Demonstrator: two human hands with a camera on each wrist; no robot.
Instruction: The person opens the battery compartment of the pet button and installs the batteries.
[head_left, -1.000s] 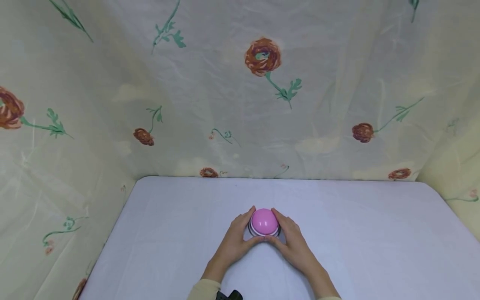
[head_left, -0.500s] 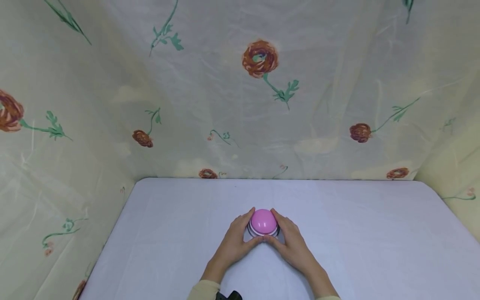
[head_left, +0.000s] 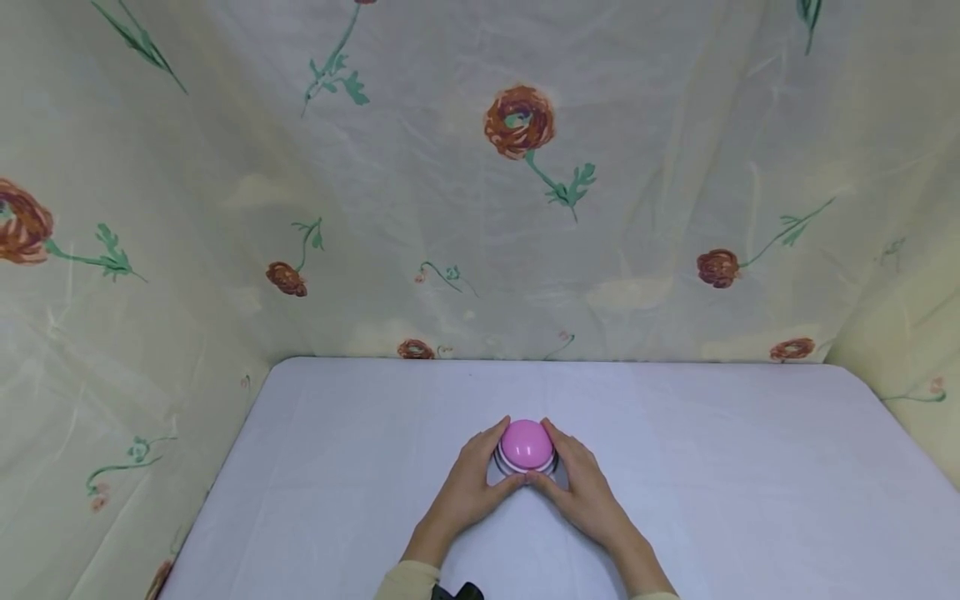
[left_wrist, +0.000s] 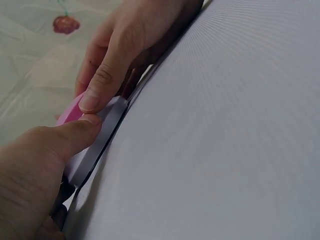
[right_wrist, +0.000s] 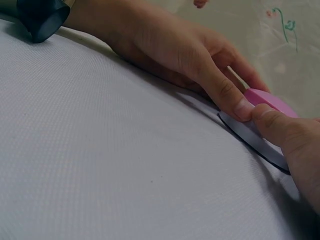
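A pink domed push button (head_left: 527, 444) on a round pale base stands on the white-covered table (head_left: 337, 467). My left hand (head_left: 468, 482) grips its left side and my right hand (head_left: 588, 490) its right side, fingers reaching round towards the far edge. At the near edge both thumbs meet tip to tip. Close up in the left wrist view, the thumbs press on the base (left_wrist: 102, 142), which has a dark bottom edge. The pink dome (right_wrist: 272, 101) shows behind the thumbs in the right wrist view. Most of the fingers are hidden there.
A floral-printed cloth (head_left: 637, 208) hangs behind the table and along both sides. The table's far edge runs just below it. A black wrist-worn device (head_left: 468, 592) sits by the left sleeve (head_left: 408, 579).
The head view has shifted slightly. Both hands keep the same grip on the push button, and it stays in place.
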